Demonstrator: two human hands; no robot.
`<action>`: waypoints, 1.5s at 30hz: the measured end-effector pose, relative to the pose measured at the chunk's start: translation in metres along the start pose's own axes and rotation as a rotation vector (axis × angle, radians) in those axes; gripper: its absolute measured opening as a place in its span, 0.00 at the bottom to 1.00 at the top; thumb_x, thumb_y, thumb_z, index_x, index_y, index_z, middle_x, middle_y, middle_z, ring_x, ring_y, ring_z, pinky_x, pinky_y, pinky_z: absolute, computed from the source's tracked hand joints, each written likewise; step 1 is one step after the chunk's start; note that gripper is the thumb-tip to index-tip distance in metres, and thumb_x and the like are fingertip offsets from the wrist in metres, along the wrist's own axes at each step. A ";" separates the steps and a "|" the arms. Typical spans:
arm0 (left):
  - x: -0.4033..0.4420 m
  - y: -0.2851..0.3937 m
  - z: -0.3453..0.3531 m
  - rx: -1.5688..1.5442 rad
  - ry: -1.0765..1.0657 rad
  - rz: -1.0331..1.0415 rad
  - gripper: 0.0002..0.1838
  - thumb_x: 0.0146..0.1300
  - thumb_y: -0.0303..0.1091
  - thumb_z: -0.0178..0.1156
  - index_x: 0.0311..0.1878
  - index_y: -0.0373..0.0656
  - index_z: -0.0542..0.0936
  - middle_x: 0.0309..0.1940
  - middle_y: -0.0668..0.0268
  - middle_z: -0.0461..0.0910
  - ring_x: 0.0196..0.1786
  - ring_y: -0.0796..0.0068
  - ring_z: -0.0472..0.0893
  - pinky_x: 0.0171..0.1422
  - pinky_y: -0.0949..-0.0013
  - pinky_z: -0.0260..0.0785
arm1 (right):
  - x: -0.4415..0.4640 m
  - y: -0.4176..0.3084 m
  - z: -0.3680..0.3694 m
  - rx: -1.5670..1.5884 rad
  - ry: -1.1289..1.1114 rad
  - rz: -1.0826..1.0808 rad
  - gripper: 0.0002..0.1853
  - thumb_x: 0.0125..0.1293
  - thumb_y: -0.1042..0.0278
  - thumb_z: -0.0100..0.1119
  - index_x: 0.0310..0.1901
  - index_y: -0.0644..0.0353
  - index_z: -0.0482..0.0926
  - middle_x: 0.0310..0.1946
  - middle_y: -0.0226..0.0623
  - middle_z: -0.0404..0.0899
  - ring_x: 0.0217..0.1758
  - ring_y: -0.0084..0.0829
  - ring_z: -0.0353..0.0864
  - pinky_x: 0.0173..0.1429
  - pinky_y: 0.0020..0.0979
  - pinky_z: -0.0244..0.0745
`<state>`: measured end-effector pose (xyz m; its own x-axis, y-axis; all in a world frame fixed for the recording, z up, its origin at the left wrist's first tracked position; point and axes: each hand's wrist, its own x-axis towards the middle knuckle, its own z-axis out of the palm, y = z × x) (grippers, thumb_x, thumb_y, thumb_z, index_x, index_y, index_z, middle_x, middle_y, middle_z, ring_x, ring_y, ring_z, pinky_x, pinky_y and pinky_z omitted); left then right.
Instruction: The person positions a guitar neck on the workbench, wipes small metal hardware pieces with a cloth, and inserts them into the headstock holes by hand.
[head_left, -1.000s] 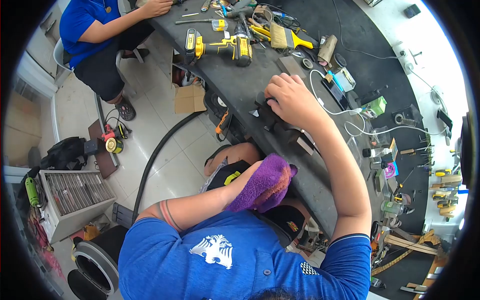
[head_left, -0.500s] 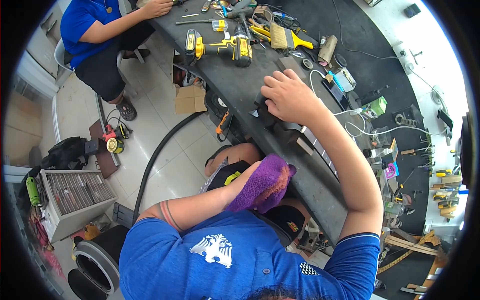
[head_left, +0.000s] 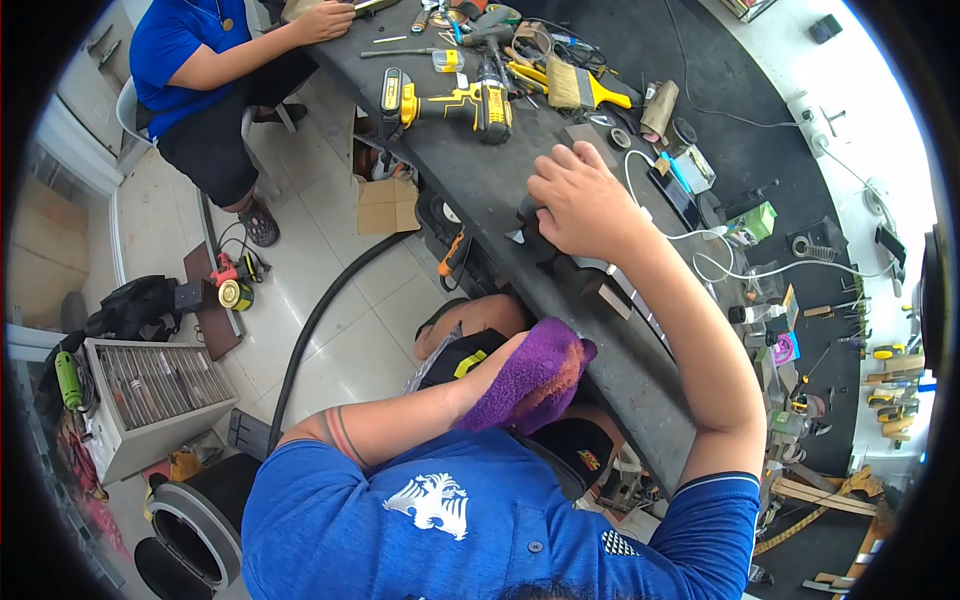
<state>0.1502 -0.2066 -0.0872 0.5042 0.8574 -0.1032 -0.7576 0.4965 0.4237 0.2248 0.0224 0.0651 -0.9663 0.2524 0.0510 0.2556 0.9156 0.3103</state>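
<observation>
My right hand (head_left: 588, 205) rests over the bench with its fingers curled over a dark object (head_left: 527, 208); its kind is mostly hidden beneath the palm. A small shiny metal tip (head_left: 516, 237) shows below it. Close to the wrist lies a dark block with a pale tan face (head_left: 613, 299), beside a light metal strip. A fuzzy purple cloth (head_left: 520, 375) with an orange-brown patch covers my left hand at the bench's front edge, above my lap. The fingers under that cloth are hidden.
A yellow-black cordless drill (head_left: 450, 105), a wide paintbrush (head_left: 575, 85) and a phone (head_left: 675, 197) with white cables lie on the dark bench (head_left: 640, 400). Another person (head_left: 200, 70) sits at the far left end. A black hose (head_left: 315, 320) crosses the floor.
The view has shifted slightly, so bench and floor things appear a little lower and to the right. Both hands keep nearly the same places, the right still on the dark object.
</observation>
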 end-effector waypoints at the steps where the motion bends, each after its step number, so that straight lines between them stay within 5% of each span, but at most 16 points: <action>1: 0.000 -0.002 -0.001 -0.007 0.001 0.005 0.20 0.88 0.35 0.56 0.76 0.40 0.77 0.65 0.60 0.85 0.64 0.70 0.87 0.71 0.64 0.81 | 0.000 -0.001 0.003 -0.020 -0.014 -0.004 0.13 0.63 0.58 0.70 0.43 0.58 0.86 0.49 0.38 0.83 0.65 0.41 0.79 0.81 0.48 0.66; 11: -0.003 -0.002 0.003 0.009 -0.027 0.001 0.18 0.88 0.34 0.55 0.74 0.40 0.79 0.64 0.61 0.85 0.63 0.72 0.87 0.70 0.65 0.81 | -0.003 -0.002 0.002 -0.046 -0.088 0.009 0.15 0.63 0.59 0.69 0.47 0.59 0.86 0.51 0.38 0.84 0.68 0.41 0.78 0.82 0.47 0.65; 23: -0.001 -0.026 -0.006 -0.015 -0.038 0.018 0.17 0.88 0.34 0.56 0.73 0.40 0.80 0.63 0.63 0.85 0.64 0.73 0.86 0.71 0.67 0.80 | 0.002 -0.001 0.016 -0.049 -0.086 0.014 0.16 0.71 0.53 0.65 0.39 0.57 0.93 0.52 0.35 0.84 0.65 0.39 0.77 0.80 0.47 0.66; 29: -0.003 -0.023 -0.004 0.044 0.018 -0.013 0.19 0.88 0.35 0.56 0.75 0.41 0.78 0.64 0.61 0.85 0.65 0.71 0.86 0.72 0.66 0.79 | -0.006 -0.007 0.014 -0.007 0.089 0.076 0.15 0.68 0.55 0.68 0.44 0.59 0.86 0.52 0.38 0.84 0.65 0.40 0.77 0.78 0.47 0.67; 34: -0.003 -0.023 0.001 -0.026 -0.018 -0.018 0.18 0.89 0.32 0.53 0.73 0.41 0.80 0.64 0.64 0.86 0.65 0.73 0.85 0.74 0.68 0.78 | -0.007 -0.004 0.009 -0.025 -0.057 0.035 0.15 0.63 0.57 0.69 0.45 0.59 0.84 0.52 0.40 0.84 0.65 0.41 0.78 0.75 0.46 0.69; 41: -0.005 -0.024 -0.013 -0.013 -0.060 -0.098 0.17 0.88 0.37 0.53 0.68 0.41 0.82 0.58 0.62 0.88 0.58 0.68 0.89 0.64 0.64 0.83 | -0.009 -0.002 0.034 -0.010 0.006 0.086 0.15 0.67 0.56 0.66 0.44 0.59 0.89 0.53 0.42 0.84 0.70 0.44 0.78 0.80 0.51 0.67; 45: 0.002 -0.023 -0.010 -0.113 -0.032 -0.219 0.17 0.81 0.37 0.59 0.65 0.39 0.82 0.51 0.59 0.87 0.52 0.63 0.89 0.56 0.61 0.84 | -0.009 -0.005 0.043 -0.102 0.064 0.091 0.15 0.70 0.51 0.66 0.33 0.53 0.91 0.46 0.31 0.84 0.61 0.36 0.77 0.65 0.41 0.70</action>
<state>0.1641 -0.2150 -0.1057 0.6728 0.7240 -0.1520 -0.6697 0.6833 0.2908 0.2337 0.0286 0.0224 -0.9403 0.3092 0.1424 0.3405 0.8525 0.3966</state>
